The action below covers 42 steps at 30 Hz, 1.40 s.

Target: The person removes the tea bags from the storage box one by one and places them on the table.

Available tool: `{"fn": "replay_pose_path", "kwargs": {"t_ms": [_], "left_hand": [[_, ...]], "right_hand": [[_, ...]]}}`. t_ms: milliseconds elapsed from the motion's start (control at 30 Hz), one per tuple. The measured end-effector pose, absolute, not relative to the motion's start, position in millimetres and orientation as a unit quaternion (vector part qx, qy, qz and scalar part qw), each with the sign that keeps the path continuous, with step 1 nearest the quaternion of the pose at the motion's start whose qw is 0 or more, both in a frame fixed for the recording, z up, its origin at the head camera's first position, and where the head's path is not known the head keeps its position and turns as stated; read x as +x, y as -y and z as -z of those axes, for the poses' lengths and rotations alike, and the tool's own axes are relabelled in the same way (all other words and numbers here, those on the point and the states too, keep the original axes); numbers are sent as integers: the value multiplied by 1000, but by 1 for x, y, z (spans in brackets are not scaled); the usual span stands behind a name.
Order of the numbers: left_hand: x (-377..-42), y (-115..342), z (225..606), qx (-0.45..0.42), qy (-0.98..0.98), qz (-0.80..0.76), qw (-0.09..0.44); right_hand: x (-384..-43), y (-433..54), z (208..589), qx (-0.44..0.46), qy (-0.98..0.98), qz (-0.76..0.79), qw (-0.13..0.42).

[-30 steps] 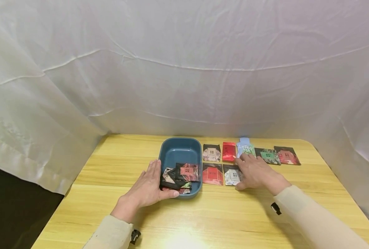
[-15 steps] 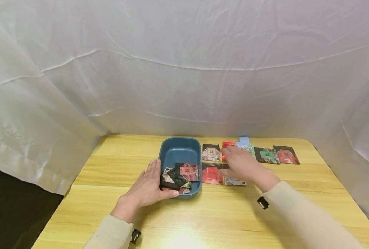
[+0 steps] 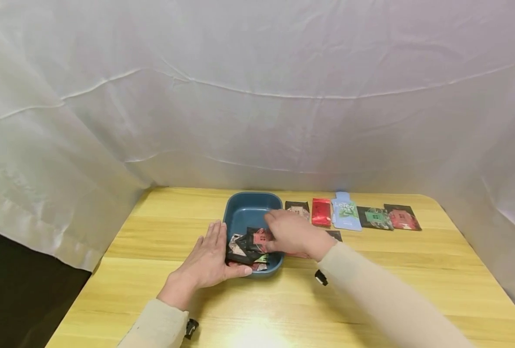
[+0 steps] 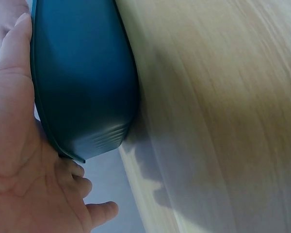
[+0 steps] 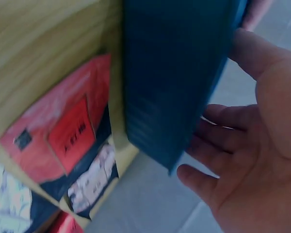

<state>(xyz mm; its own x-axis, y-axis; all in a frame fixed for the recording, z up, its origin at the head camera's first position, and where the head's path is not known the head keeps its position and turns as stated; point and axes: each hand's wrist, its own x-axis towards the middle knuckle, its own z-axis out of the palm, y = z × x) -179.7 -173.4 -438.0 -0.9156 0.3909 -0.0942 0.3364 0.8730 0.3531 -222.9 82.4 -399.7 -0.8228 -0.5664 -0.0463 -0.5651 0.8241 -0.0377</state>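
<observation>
My left hand (image 3: 205,258) rests against the left side of a blue plastic bin (image 3: 251,197), its fingers straight along the rim and the thumb at the front corner. Several small tea packets lie heaped in the bin's near half, with a black and red packet (image 3: 259,237) on top. From the right, my right hand (image 3: 294,233) reaches over the bin's rim, index finger and thumb apart at the right edge of that top packet. The right wrist view shows the fingers dipping behind the blue wall (image 5: 172,73), which hides their tips.
Right of the bin lie a red and black packet (image 5: 70,131), a beige packet (image 3: 298,209), a shiny red packet (image 3: 321,211), a light blue LeTea packet (image 3: 346,212), a green-labelled packet (image 3: 376,218) and a dark red one (image 3: 402,217). A pale curtain (image 3: 257,121) hangs behind the table.
My right hand has moved left from above the packets on the table to the bin, uncovering the light blue and shiny red packets. My left hand stays at the bin.
</observation>
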Motion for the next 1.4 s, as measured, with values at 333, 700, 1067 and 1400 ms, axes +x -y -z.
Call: {"fn": "replay_pose_path", "kwargs": {"t_ms": [333, 700, 1067, 1400], "left_hand": [[-181, 174, 438, 185, -963, -176, 91], [-182, 174, 439, 188, -961, -182, 87], [-180, 175, 438, 193, -959, -188, 89], [-181, 176, 441, 196, -958, -191, 86]], "right_hand": [[-231, -59, 407, -262, -949, -98, 143], [-232, -53, 413, -251, -949, -122, 147], [-223, -49, 407, -294, -950, 2, 108], [-232, -50, 405, -337, -934, 55, 109]]}}
